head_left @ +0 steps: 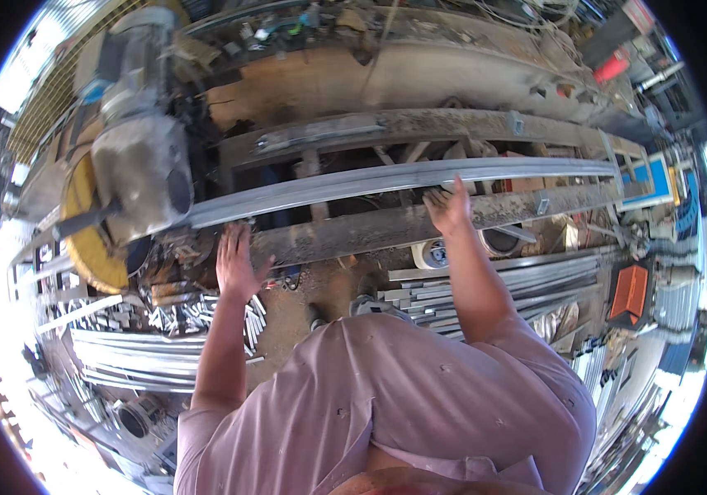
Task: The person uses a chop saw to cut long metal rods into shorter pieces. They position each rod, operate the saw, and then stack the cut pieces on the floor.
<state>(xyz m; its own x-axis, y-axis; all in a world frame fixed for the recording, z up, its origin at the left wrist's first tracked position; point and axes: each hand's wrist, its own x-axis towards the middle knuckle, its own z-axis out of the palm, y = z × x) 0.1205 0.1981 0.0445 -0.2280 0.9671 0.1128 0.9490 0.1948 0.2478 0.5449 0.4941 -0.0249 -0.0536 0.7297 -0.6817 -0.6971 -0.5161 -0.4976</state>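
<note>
A bundle of long silvery metal tubes lies across a steel frame bench, its left end running in under a cut-off saw with a yellow blade guard. My left hand is open beside the saw, fingers stretched toward the tubes and thumb apart; its fingertips are at the bench's near edge. Farther right, my right hand is at the near side of the tubes. Its thumb points up against them, apart from the darkened fingers, which bend leftward below the tubes.
Long metal tubes are stacked low at right, with more at lower left. Short cut pieces lie heaped below the saw. An orange box-like thing stands at right. Clutter covers a ledge at the back.
</note>
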